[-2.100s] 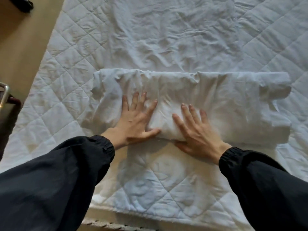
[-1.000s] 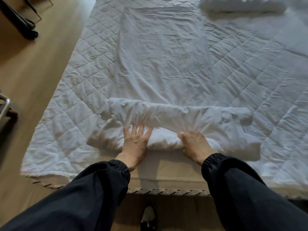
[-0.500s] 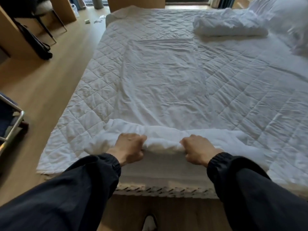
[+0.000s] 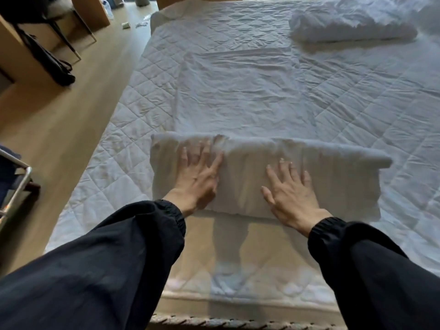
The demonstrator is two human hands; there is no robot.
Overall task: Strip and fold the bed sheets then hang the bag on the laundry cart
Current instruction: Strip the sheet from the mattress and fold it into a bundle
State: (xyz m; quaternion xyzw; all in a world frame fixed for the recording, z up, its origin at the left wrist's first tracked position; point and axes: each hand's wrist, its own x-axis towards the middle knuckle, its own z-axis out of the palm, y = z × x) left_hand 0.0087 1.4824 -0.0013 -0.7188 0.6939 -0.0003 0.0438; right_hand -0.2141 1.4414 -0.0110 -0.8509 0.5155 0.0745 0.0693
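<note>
**Q:** Where is the sheet, and what are the hands doing?

**A:** The rolled sheet [image 4: 262, 179] lies crosswise on the bed, directly under both palms. The left hand [image 4: 195, 179] and right hand [image 4: 291, 196] rest flat on it with fingers straight and spread, pressing down. Neither grasps anything.

**Q:** How far along is the task?

**A:** Part done, in my judgement. Beyond the fingertips a flat length [image 4: 238, 91] of what appears to be the same sheet runs up the bed, not yet taken into the roll. The quilted mattress cover [image 4: 369, 110] shows bare on either side of the hands, so the stripping looks finished. A white bundle [image 4: 352, 22] well beyond the right hand appears already folded. Nothing shows the bag hung.

**Q:** And the containers?

**A:** A metal cart rail [image 4: 22, 184] stands well to the left of the left hand, at the picture's edge. Dark cloth [image 4: 7, 170] sits inside it, but I cannot tell whether that is the bag. A black bag [image 4: 56, 70] lies on the floor far beyond the left hand. Its contents are not visible.
</note>
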